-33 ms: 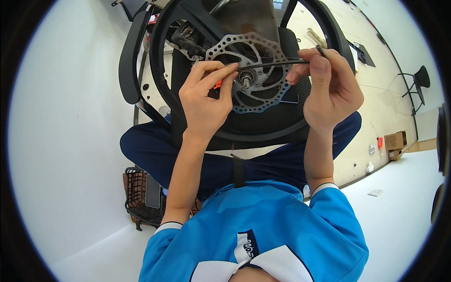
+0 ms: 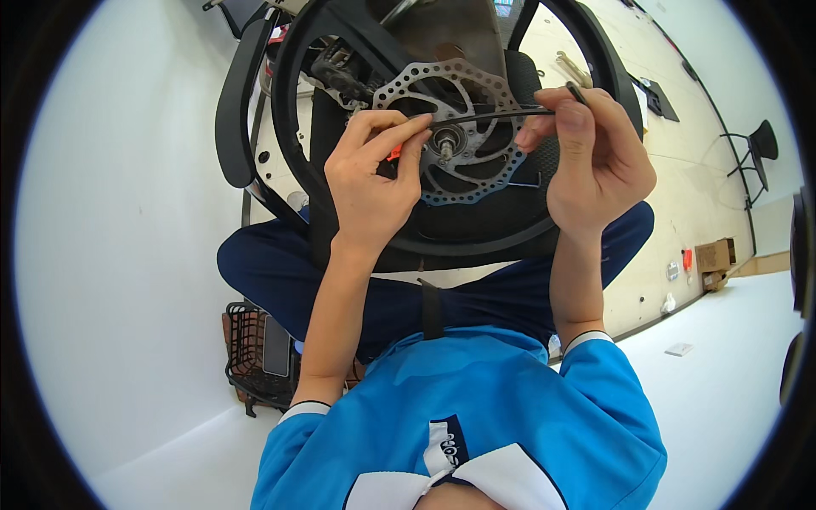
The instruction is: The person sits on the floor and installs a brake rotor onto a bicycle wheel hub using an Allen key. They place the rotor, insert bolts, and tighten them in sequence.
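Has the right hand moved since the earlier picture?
Yes, but only slightly: the right hand has shifted left, a little closer to the centre of the perforated disc, which sits unchanged.

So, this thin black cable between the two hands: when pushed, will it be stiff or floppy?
The black cable is probably springy rather than limp: it bows only gently between left hand and right hand. It looks light, being so thin. Pushed lengthwise, its slimness may let it buckle.
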